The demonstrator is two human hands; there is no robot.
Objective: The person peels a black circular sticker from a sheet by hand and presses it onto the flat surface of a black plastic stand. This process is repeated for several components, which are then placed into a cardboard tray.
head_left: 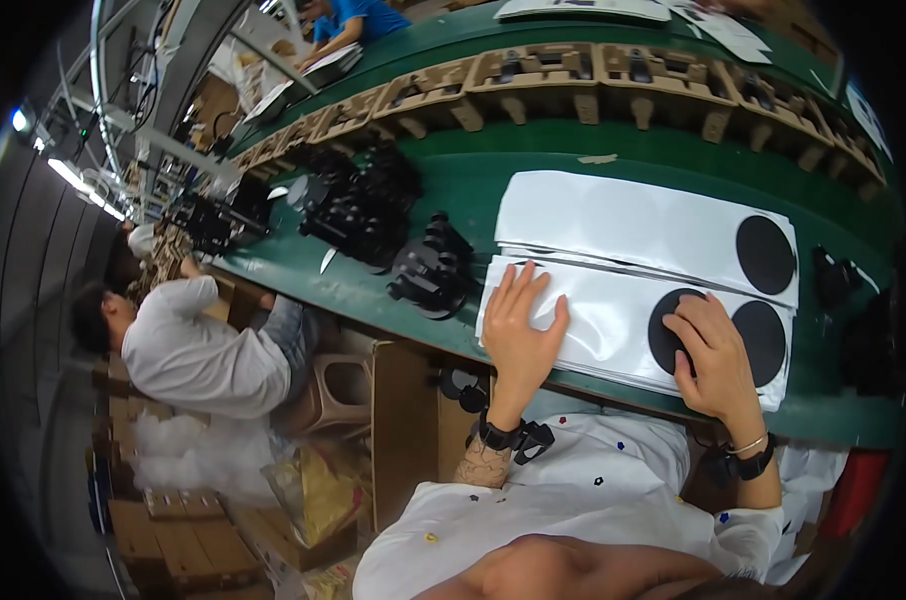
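Two stacks of glossy white backing sheets lie on the green bench, a rear stack [623, 215] and a front stack [608, 340]. My left hand [519, 335] rests flat on the left end of the front stack, fingers spread. Over a black round sticker [661, 345] on that stack, my right hand [718, 360] has its fingers bent and its thumb drawn in at the disc. Another black disc [761, 343] sits just right of it, partly behind my right hand. The rear stack carries a black disc [766, 255] at its right end.
Black plastic parts [433, 268] stand left of the sheets, with a larger pile [358, 200] behind. Moulded cardboard trays [533, 75] line the bench's far side. More black parts [838, 280] lie right. A co-worker in white [208, 350] sits left, near an open carton [403, 435].
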